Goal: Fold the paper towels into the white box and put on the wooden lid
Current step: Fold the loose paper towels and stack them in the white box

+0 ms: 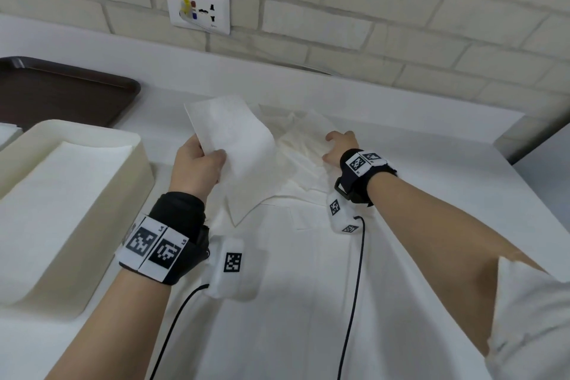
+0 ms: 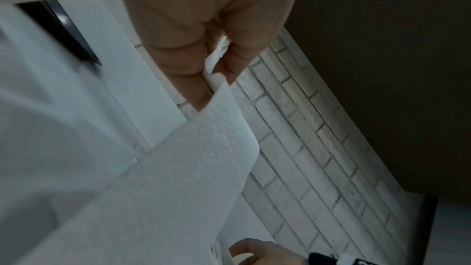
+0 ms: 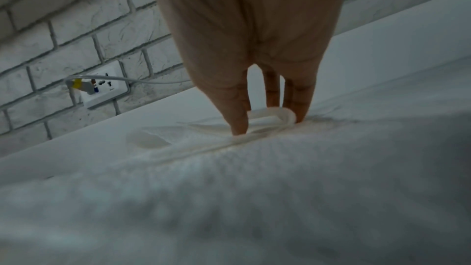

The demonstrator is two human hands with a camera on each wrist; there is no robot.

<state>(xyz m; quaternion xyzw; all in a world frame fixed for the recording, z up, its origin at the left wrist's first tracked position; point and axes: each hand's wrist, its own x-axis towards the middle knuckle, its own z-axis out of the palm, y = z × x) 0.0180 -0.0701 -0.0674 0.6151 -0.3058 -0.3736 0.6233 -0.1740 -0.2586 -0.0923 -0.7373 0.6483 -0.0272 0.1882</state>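
The left hand (image 1: 197,165) pinches one edge of a paper towel (image 1: 236,145) between thumb and curled fingers, and the sheet is lifted off the counter, curving up and away from the grip toward the brick wall (image 1: 370,9); the left wrist view shows the same sheet (image 2: 178,178) hanging from the pinch. Just to the right, the right hand (image 1: 340,148) reaches down onto the loose pile of paper towels (image 1: 302,145) lying near the middle of the counter's back edge, its fingertips (image 3: 238,126) pinching a bunched fold of the top sheet. The held towel overlaps the pile's left side. The white box (image 1: 135,145) stands at the counter's left edge, beside the left hand, with flat sheets already lying inside it. Behind the box, in the back left corner, lies a dark brown tray (image 1: 92,95). A wall socket (image 1: 197,8) sits above the counter (image 1: 431,139)
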